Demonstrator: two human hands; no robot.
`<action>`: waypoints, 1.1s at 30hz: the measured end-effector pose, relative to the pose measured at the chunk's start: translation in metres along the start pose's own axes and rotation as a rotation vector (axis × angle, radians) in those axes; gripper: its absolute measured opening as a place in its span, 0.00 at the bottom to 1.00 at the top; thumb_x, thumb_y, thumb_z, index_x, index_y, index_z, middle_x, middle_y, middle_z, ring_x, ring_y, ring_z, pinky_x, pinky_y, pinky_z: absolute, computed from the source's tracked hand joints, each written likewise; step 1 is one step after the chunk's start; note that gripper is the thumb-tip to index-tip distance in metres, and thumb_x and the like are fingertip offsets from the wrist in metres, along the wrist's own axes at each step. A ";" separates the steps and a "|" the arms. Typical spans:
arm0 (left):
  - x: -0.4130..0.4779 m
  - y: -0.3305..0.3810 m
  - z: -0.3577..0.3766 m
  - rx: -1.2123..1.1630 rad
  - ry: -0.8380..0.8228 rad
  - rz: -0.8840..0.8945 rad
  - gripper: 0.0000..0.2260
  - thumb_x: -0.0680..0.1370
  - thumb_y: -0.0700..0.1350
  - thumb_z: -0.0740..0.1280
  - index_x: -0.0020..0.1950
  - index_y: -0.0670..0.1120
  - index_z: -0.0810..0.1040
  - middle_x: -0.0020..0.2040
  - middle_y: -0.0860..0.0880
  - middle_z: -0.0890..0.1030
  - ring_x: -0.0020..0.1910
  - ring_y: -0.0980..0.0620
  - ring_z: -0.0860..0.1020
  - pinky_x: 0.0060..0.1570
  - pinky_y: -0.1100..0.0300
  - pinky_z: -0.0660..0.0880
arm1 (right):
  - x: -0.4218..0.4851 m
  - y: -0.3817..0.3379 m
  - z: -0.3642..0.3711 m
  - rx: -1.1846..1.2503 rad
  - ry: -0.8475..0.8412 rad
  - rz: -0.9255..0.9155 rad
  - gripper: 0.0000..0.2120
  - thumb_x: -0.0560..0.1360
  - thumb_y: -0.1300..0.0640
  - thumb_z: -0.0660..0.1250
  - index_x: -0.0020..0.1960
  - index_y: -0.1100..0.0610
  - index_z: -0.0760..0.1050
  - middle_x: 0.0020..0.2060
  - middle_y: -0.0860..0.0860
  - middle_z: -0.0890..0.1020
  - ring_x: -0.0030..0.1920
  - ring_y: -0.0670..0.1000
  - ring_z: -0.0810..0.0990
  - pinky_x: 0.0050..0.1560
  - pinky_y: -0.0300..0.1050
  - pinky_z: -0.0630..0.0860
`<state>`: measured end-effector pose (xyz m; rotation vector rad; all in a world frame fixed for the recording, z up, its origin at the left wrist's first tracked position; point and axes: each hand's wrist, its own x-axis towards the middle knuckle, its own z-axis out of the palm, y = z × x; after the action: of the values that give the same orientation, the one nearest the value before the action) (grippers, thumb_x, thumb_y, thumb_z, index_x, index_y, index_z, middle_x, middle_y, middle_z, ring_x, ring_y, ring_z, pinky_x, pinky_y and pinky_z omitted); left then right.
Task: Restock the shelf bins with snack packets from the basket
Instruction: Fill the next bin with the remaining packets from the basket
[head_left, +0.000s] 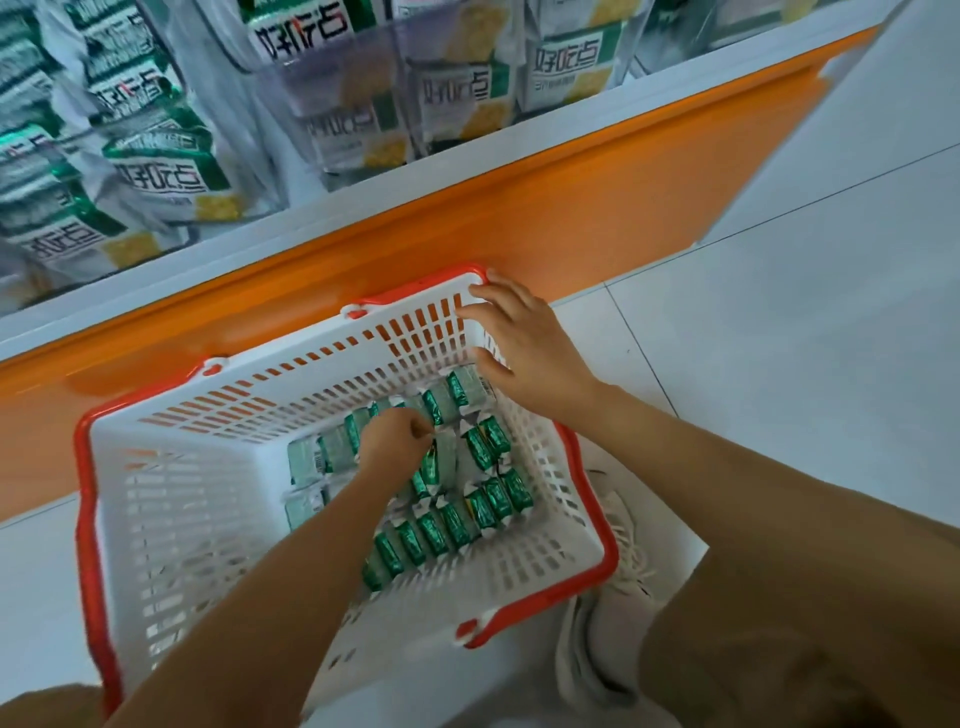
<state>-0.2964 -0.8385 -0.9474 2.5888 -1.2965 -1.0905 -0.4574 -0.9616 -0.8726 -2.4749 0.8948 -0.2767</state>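
Packets (457, 519) on edge, long axes shelfward; left hand (397, 441) around one, right hand (524, 343) flat on basket (208, 499).

The basket (171, 519) stands on the floor (779, 312), just before the shelf (467, 218), whose bins (332, 104) sit above and behind. Rows of packets (452, 525) lie along the basket's right side. The left grip (397, 439) is among them; the right grip (524, 343) rests on its far right corner.

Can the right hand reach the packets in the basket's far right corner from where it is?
Probably yes. The right hand rests on the basket rim right above those packets; the top is open, and the left hand works nearer the middle.
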 end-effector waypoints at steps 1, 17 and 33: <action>-0.002 0.001 -0.007 -0.021 0.025 -0.004 0.05 0.79 0.40 0.67 0.47 0.45 0.84 0.39 0.50 0.81 0.37 0.53 0.76 0.40 0.59 0.74 | -0.002 -0.002 -0.002 -0.005 -0.001 -0.002 0.22 0.77 0.53 0.57 0.67 0.60 0.72 0.70 0.57 0.70 0.75 0.58 0.60 0.71 0.58 0.60; -0.084 0.020 -0.121 -0.898 0.047 0.104 0.07 0.81 0.34 0.63 0.45 0.42 0.78 0.37 0.45 0.83 0.38 0.47 0.82 0.49 0.53 0.79 | -0.009 -0.061 -0.040 0.191 -0.084 -0.160 0.21 0.75 0.54 0.72 0.65 0.54 0.73 0.65 0.50 0.76 0.66 0.51 0.71 0.64 0.45 0.66; -0.173 0.007 -0.218 -0.651 0.416 0.462 0.04 0.81 0.45 0.65 0.50 0.50 0.80 0.47 0.42 0.83 0.47 0.47 0.81 0.48 0.54 0.75 | 0.009 -0.160 -0.116 0.212 0.220 -0.237 0.16 0.76 0.54 0.70 0.63 0.49 0.73 0.46 0.45 0.78 0.47 0.49 0.77 0.45 0.46 0.73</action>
<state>-0.2374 -0.7745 -0.6832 1.7898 -1.1101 -0.6816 -0.4033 -0.9050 -0.6913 -2.3798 0.6174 -0.6996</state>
